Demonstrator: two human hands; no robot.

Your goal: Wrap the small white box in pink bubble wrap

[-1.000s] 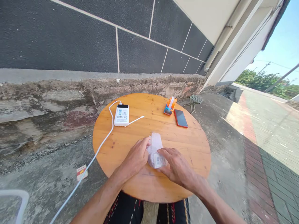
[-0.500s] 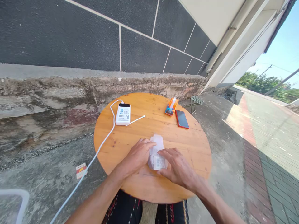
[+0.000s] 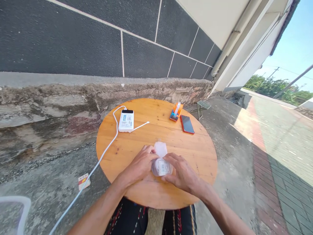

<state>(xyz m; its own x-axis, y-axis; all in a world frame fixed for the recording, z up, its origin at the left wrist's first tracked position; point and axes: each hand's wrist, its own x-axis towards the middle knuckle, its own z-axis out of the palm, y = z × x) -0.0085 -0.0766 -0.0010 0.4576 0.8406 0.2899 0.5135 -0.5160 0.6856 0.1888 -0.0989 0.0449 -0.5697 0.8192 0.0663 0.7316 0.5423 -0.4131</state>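
A clear plastic-wrapped packet with a pale label lies near the front middle of the round wooden table; its whitish upper end points away from me. My left hand presses on its left side, fingers bent around the edge. From the right, my right hand grips the packet, with fingertips on top and the thumb at its lower right edge. What exactly is inside the plastic cannot be made out.
A white power bank with a cable is at the table's back left. Back right are an orange tape dispenser and a red-edged phone. Beyond the table stand a folding stool and a wall. A small box lies on the ground.
My left fingers have shifted off the packet's upper end toward its left side, and its whitish end shows more. The whole view has moved slightly.
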